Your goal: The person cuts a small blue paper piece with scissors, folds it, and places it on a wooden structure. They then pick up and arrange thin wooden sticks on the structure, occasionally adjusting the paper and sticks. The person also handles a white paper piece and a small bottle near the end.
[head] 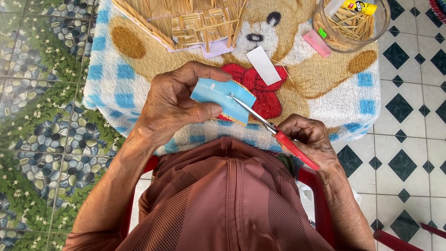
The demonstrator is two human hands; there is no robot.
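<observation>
Just above the red bow point(260, 88) printed on the blanket point(344, 100), the left hand point(174, 104) pinches a small blue card point(222, 98) between thumb and fingers, with a straw-coloured edge showing along its lower side. The right hand point(309, 139), below and to the right of the bow, is closed around the red handles of the scissors point(274, 130), whose blades sit nearly together with the tip on the card's face.

The thumb lies close under the cutting line, so a slip of the tip could nick it. The card is held only at its left end; a hard squeeze might twist it and send the cut crooked or tear the straw edge loose. A white slip point(263, 65) lies just above the bow, straw weaving point(195, 25) further up, and a clear jar point(350, 23) of sticks to the upper right, well apart from the hands.
</observation>
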